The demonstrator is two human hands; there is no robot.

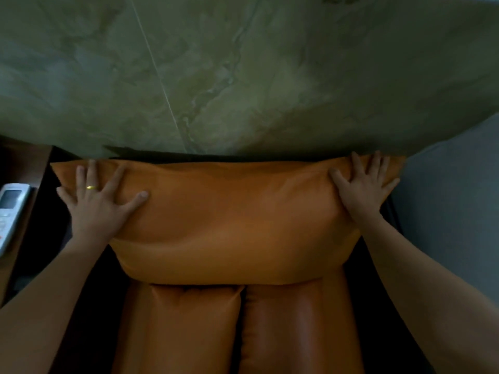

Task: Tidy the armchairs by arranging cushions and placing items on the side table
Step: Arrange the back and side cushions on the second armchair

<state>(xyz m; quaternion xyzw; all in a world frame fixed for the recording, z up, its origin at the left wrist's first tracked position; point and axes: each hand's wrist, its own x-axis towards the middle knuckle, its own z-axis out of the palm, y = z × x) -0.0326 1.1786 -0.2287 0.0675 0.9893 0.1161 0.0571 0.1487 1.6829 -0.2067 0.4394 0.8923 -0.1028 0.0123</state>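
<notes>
A large orange cushion (229,220) stands against the back of the armchair, under a green marbled wall. My left hand (100,201) presses flat on its upper left corner, fingers spread, a gold ring on one finger. My right hand (364,187) presses flat on its upper right corner, fingers spread. Below the cushion lie two orange leather seat cushions (194,330) side by side. A white remote control (9,211) lies on the dark wooden side table (24,163) at the far left.
The green marbled wall (243,71) rises directly behind the armchair. A grey surface (453,211) lies to the right of the chair. The chair's dark frame (391,211) shows beside the cushion on both sides.
</notes>
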